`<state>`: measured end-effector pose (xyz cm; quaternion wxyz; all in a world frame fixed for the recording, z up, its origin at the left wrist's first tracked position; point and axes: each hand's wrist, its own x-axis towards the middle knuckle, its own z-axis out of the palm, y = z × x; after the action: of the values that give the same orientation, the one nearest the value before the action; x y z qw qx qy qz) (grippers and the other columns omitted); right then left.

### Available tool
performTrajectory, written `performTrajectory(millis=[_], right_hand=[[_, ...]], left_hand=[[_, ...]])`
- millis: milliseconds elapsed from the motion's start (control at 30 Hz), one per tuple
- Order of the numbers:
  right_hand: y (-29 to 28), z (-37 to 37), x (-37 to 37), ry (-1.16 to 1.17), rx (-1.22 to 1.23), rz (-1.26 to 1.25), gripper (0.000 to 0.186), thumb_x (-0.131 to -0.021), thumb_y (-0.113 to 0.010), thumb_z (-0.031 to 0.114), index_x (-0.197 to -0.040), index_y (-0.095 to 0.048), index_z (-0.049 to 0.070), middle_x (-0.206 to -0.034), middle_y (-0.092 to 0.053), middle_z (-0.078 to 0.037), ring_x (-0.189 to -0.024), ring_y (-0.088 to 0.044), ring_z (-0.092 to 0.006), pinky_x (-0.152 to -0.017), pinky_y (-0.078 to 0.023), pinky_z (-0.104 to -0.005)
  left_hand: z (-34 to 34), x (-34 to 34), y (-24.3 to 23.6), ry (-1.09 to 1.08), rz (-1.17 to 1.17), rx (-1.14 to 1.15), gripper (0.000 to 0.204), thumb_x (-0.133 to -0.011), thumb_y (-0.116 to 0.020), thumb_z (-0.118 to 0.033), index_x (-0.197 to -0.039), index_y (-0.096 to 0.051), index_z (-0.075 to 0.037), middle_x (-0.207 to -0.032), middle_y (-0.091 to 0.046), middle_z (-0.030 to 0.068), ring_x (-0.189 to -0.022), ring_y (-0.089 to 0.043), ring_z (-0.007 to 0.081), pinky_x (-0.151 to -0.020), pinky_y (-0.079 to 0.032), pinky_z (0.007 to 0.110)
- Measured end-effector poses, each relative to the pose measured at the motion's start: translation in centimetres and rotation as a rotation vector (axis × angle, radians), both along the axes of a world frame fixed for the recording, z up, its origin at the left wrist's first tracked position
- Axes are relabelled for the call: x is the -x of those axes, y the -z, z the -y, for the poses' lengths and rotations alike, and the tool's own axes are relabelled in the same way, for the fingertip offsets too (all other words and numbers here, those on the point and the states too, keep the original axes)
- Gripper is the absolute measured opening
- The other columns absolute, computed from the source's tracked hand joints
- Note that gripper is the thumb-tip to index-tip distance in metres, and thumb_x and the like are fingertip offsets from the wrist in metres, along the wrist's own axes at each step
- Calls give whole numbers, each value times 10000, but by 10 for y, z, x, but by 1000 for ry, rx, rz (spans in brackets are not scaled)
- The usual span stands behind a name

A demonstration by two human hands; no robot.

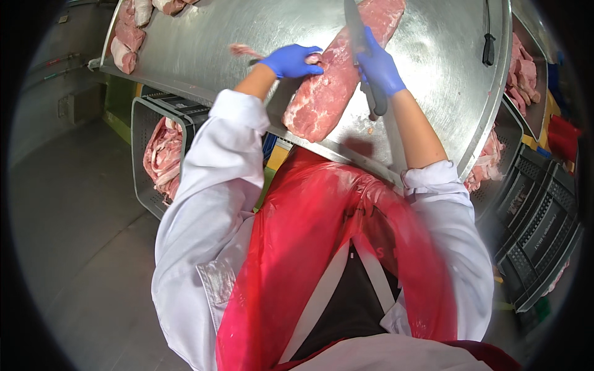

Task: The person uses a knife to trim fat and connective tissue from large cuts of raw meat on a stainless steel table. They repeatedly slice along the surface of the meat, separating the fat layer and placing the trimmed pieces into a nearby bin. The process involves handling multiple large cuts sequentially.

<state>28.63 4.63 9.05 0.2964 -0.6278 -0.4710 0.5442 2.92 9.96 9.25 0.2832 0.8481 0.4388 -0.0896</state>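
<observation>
A long raw pork loin (331,80) lies diagonally on the steel worktable (433,31). My left hand (291,62), in a blue glove, is at the loin's left side, fingers curled on a small piece of meat (313,59); a thin reddish strip (242,51) lies just beyond it. My right hand (377,68), also gloved, grips a large knife (354,28), blade pointing away over the loin and black handle showing below my fingers. A second black-handled knife (488,48) lies along the table's right side.
Meat pieces (127,46) lie at the table's far left. Grey crates (139,167) of trimmings stand below the left edge and at the right (486,161). A tray of meat (520,74) is at the far right, above a stack of dark crates (538,222).
</observation>
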Motion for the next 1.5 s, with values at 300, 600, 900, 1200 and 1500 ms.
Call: performTrajectory(millis=[300,600,900,1200,1500], right_hand=[[23,38,38,-314,-204,198,734,-976,-558,163,-1615,-200,204,-840,-681,-146,-570,-607,-178,-590,-547,-352],[14,65,51,-370,113,35,756,-960,-584,215,-1616,-208,200,-807,-671,-129,-581,-602,-176,-575,-511,-320],[-27,134,66,-531,114,207,751,-957,-538,180,-1621,-195,252,-890,-689,-151,-671,-644,-220,-691,-545,-366],[-64,185,71,-612,315,136,698,-967,-510,193,-1605,-232,238,-826,-660,-219,-609,-639,-243,-648,-542,-396],[-53,193,84,-658,262,-12,709,-996,-505,189,-1623,-179,251,-785,-645,-92,-566,-605,-142,-577,-530,-302]], left_hand=[[4,3,-18,138,1,-152,314,-936,-606,-319,-1215,-663,-187,-903,-722,167,-861,-677,384,-782,-522,472],[19,0,-59,255,41,-230,246,-983,-525,-345,-1089,-662,-171,-935,-714,141,-883,-678,368,-772,-519,478],[49,37,-84,90,110,-147,223,-997,-504,-300,-1061,-662,-158,-803,-717,110,-822,-700,316,-725,-520,451],[72,93,-122,-28,335,-247,189,-986,-537,-274,-999,-662,-133,-811,-697,118,-692,-684,296,-697,-525,421],[103,152,-179,-106,539,-476,233,-974,-587,-153,-1165,-672,-51,-942,-719,152,-850,-715,274,-767,-548,347]])
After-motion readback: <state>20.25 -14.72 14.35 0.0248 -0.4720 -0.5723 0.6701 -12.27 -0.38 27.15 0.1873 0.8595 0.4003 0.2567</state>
